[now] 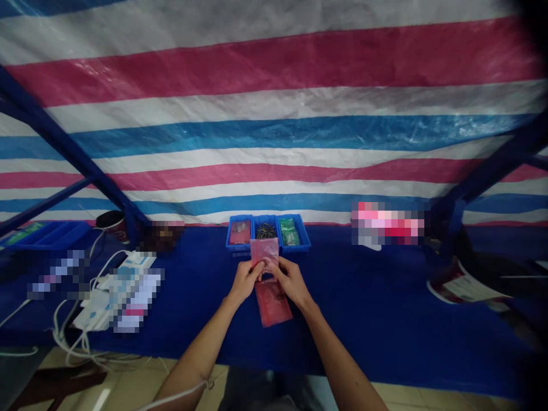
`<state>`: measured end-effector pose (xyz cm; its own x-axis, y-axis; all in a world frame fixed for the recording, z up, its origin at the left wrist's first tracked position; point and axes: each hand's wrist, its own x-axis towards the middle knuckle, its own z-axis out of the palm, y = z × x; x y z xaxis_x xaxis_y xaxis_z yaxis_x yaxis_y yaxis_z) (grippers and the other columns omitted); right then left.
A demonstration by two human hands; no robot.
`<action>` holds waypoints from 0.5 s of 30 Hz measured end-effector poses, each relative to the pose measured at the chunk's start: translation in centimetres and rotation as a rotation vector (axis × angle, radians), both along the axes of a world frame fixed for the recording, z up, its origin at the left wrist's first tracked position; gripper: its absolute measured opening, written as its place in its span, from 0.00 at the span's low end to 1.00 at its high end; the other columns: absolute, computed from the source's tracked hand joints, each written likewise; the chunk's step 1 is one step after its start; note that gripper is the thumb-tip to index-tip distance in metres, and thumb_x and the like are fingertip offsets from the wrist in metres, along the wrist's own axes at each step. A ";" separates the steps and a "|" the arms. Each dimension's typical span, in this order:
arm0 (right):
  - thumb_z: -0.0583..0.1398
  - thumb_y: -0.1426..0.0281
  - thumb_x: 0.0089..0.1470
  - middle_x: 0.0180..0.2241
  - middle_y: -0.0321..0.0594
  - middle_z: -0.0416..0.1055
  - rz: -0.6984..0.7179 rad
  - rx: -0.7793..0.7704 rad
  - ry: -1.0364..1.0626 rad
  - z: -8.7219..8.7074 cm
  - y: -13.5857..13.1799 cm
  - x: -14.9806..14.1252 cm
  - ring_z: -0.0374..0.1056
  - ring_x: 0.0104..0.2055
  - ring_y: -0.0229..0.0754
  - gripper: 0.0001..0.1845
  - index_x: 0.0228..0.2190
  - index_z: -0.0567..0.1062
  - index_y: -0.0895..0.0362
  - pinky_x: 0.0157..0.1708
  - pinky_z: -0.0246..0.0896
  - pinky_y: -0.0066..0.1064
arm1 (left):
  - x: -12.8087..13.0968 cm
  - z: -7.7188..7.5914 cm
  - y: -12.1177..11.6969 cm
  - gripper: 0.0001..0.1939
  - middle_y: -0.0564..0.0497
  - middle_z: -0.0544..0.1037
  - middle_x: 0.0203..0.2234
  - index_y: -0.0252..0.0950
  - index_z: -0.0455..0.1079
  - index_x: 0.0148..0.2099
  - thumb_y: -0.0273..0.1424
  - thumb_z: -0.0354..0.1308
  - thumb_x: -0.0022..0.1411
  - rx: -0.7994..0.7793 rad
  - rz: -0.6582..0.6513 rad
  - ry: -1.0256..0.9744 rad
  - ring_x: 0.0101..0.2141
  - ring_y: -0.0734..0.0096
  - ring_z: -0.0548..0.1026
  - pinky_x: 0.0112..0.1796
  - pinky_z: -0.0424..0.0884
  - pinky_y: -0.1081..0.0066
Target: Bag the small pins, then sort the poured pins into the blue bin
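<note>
Between them, my left hand and my right hand pinch the lower edge of a thin pink plastic bag, held up in front of the bins. Both hands are closed, thumbs turned inward. Below them a red plastic bag lies on the blue table, with something dark showing inside its upper part. Just beyond the hands stand three joined blue bins. The left bin has red bags, the middle one holds a heap of small dark screws, and the right one has green packets.
White cables and a power strip lie on the left. A blue tray sits at the far left. Dark tubs stand at both sides, one on the right. Blue frame posts and a striped sheet enclose the table.
</note>
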<state>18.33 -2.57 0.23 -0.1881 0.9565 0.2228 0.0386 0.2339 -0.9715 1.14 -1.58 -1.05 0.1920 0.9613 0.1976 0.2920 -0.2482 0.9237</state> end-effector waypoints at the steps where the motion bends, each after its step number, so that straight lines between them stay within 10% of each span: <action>1: 0.57 0.55 0.63 0.33 0.38 0.75 -0.013 -0.003 0.004 -0.1 0.0 0.0 0.70 0.34 0.44 0.20 0.36 0.78 0.59 0.35 0.64 0.30 | 0.0 0.0 0.0 0.26 0.55 0.68 0.15 0.32 0.69 0.24 0.45 0.51 0.68 0.002 0.003 0.004 0.20 0.75 0.67 0.28 0.61 0.75; 15: 0.58 0.56 0.62 0.34 0.40 0.77 0.010 0.006 0.034 -0.4 0.1 -0.1 0.72 0.37 0.46 0.18 0.37 0.79 0.58 0.37 0.66 0.31 | 0.0 -0.1 0.1 0.23 0.55 0.69 0.15 0.32 0.71 0.26 0.43 0.53 0.67 0.018 0.014 0.050 0.19 0.76 0.67 0.27 0.60 0.75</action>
